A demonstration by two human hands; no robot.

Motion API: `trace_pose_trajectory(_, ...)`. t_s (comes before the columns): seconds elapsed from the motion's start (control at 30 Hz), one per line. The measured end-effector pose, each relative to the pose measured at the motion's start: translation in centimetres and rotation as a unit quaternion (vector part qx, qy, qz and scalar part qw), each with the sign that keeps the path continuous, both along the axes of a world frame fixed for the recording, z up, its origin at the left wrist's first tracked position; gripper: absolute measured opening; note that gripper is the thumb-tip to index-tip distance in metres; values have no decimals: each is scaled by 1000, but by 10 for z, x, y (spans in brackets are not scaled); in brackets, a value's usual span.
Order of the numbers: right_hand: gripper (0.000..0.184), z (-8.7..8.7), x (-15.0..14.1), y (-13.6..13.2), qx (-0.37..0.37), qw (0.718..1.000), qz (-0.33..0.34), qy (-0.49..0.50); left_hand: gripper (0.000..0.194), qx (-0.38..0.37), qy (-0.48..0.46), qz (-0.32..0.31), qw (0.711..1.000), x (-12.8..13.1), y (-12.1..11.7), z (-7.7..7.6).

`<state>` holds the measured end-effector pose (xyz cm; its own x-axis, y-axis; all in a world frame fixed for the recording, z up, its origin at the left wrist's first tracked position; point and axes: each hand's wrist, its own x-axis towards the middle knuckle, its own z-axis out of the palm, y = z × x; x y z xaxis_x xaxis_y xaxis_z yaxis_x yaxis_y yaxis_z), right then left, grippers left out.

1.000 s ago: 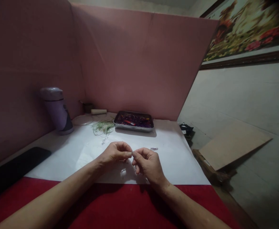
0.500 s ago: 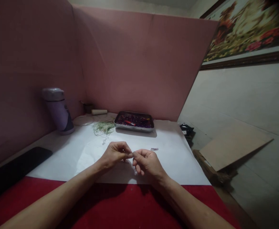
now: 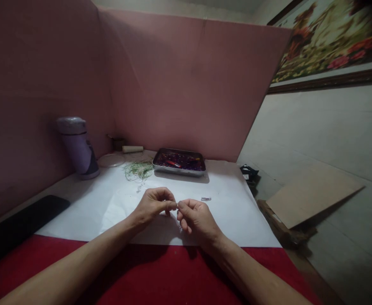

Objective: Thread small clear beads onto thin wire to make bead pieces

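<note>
My left hand point(image 3: 155, 204) is closed in a pinch, thumb against fingers, above the white sheet point(image 3: 236, 216). Its fingertips meet those of my right hand point(image 3: 198, 218), which pinches too with its lower fingers curled. A tiny pale bit shows where the fingertips come together, too small to name. Under the right fingers hangs or lies a small, shiny, clear bead-like cluster point(image 3: 180, 228), partly hidden; I cannot tell whether it is joined to what the hands pinch. Just beyond the right hand lies a small pinkish metallic piece point(image 3: 206, 198).
A metal tray point(image 3: 181, 171) of dark purple beads, with a red tool in it, stands behind the hands. Green threads point(image 3: 139, 170), a few clear beads point(image 3: 139, 189) and a pale roll point(image 3: 132, 149) lie left of it. A purple flask point(image 3: 80, 152) and black phone-like slab point(image 3: 42, 214) flank the left.
Both hands stay almost in place. Their fingertips have shifted slightly, and the pale bit between them shows a little more clearly.
</note>
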<state>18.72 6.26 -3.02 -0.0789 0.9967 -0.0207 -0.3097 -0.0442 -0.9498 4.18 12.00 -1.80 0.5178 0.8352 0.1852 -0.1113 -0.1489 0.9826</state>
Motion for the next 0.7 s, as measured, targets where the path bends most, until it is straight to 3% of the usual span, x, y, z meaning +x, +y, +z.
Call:
trace_pose_trajectory(0.3, 31, 3, -1, -2, -9, 1000, -23, -10, 16, -25, -33, -12, 999, 1, 3, -3)
trace_pose_trajectory(0.7, 34, -2, 0, 1, 0, 1000, -25, 4, 19, -23, 20, -6, 1000, 0, 3, -4)
